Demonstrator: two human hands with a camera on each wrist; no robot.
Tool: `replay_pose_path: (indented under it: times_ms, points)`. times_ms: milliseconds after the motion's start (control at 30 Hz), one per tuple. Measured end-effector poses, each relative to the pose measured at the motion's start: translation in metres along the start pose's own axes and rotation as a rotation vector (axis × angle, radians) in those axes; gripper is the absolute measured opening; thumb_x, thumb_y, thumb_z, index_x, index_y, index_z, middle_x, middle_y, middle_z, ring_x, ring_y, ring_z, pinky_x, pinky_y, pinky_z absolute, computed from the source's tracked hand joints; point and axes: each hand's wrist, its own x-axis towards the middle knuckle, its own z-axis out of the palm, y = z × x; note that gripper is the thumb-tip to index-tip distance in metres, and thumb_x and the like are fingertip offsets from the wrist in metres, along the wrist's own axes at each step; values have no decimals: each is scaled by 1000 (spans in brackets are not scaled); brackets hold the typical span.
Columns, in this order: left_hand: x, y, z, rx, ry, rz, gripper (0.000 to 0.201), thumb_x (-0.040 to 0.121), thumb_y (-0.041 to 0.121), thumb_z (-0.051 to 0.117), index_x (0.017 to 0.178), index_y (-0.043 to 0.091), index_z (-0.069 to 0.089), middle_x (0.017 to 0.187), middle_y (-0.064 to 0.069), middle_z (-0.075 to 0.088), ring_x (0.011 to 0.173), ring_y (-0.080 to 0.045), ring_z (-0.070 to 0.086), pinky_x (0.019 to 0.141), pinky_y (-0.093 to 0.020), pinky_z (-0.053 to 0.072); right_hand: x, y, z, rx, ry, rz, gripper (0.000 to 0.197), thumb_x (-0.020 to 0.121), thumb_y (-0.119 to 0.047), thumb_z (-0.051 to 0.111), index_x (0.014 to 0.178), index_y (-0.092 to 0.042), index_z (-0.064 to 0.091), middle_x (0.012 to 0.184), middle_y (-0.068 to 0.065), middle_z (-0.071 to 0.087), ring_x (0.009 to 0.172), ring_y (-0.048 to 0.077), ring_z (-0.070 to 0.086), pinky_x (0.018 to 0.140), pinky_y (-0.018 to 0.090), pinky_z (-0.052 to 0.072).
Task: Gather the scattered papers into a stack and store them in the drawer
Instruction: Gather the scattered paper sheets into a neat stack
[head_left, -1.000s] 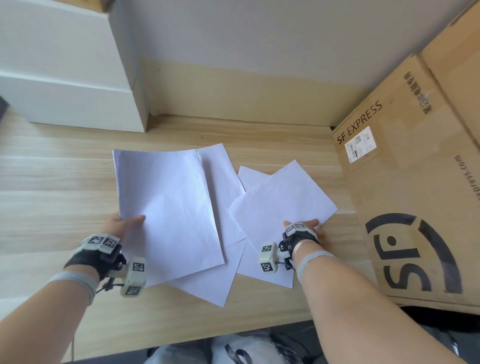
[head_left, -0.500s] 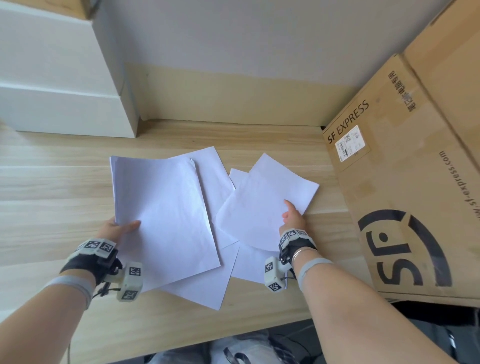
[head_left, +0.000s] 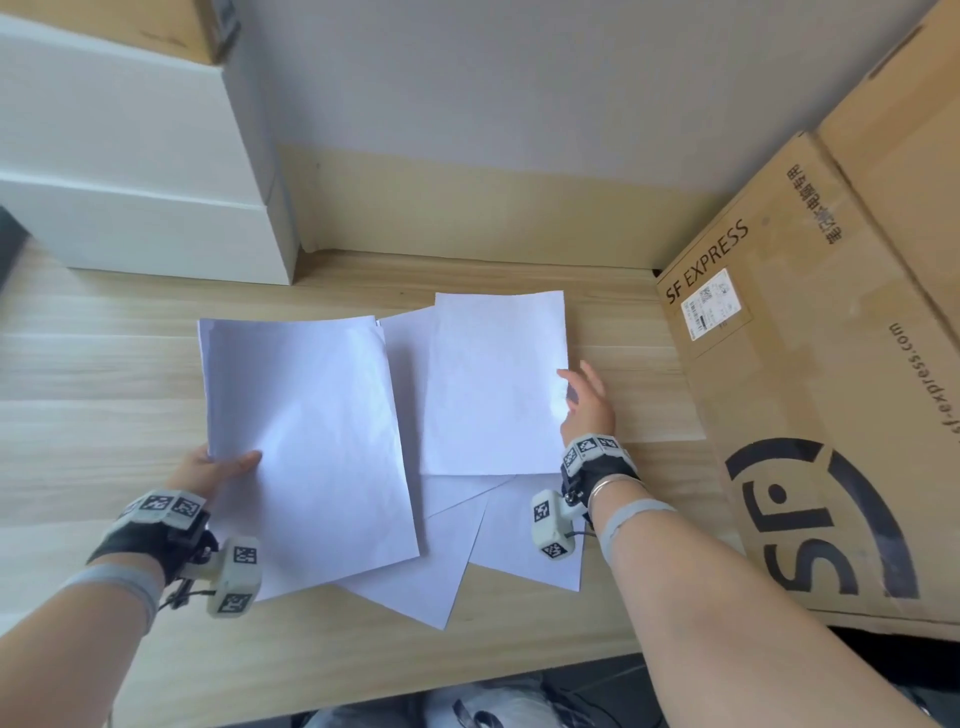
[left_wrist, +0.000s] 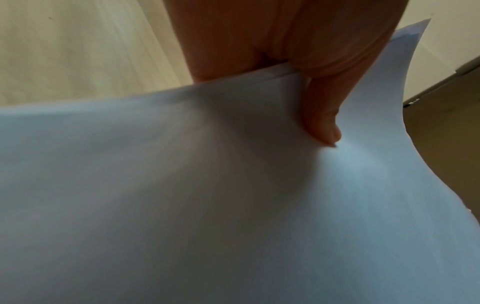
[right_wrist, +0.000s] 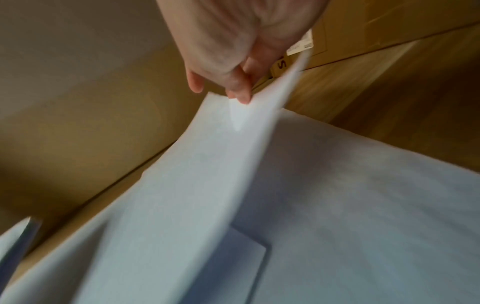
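Note:
White paper sheets lie spread on a light wooden desk (head_left: 104, 364). My left hand (head_left: 218, 467) pinches a thin stack of sheets (head_left: 306, 441) by its left edge, thumb (left_wrist: 322, 123) on top, and the stack (left_wrist: 207, 205) is lifted and bowed. My right hand (head_left: 584, 400) pinches the right edge of a single sheet (head_left: 493, 384) and holds it raised, square to the desk; in the right wrist view the sheet (right_wrist: 207, 164) curves up to the fingers (right_wrist: 239, 90). Two more loose sheets (head_left: 524, 540) lie flat beneath, partly covered. No drawer is visible.
A large cardboard SF Express box (head_left: 810, 405) stands on the right, close to my right hand. A white cabinet or box (head_left: 135, 171) sits at the back left against the wall. Bare desk lies to the left and along the front edge.
My right hand has lifted the rightmost sheet off the pile, turned it square and carried it up and back. The left hand still holds its stack, barely moved.

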Motion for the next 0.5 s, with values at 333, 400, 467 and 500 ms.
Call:
replay_pose_path:
  times_ms: [333, 400, 467, 500]
  points:
    - [-1, -13, -10, -60, 38, -16, 9, 86, 5, 61, 79, 10, 58, 40, 5, 64, 34, -12, 61, 47, -28, 53, 6, -12, 30, -283, -272, 535, 93, 73, -46, 72, 146, -23, 20, 146, 9, 34, 134, 33, 35, 108, 43, 37]
    - [-2, -15, -9, -58, 41, -21, 9, 86, 6, 61, 79, 10, 58, 40, 4, 64, 33, -10, 61, 42, -25, 52, 3, -19, 43, -318, -273, 513, 98, 70, -45, 76, 146, -25, 18, 146, 8, 29, 135, 34, 27, 109, 44, 35]
    - [-1, -18, -10, -67, 45, -25, 8, 86, 5, 61, 80, 11, 58, 42, 4, 65, 38, -16, 63, 47, -28, 52, 3, -24, 52, -326, -288, 471, 101, 68, -41, 79, 146, -26, 16, 145, 8, 27, 135, 33, 25, 108, 43, 35]
    - [-1, -20, -9, -78, 48, -29, 8, 85, 5, 61, 80, 11, 59, 43, 2, 66, 43, -20, 64, 52, -31, 51, 2, -27, 55, -324, -302, 450, 103, 69, -38, 80, 147, -27, 14, 144, 9, 27, 134, 33, 26, 107, 43, 34]
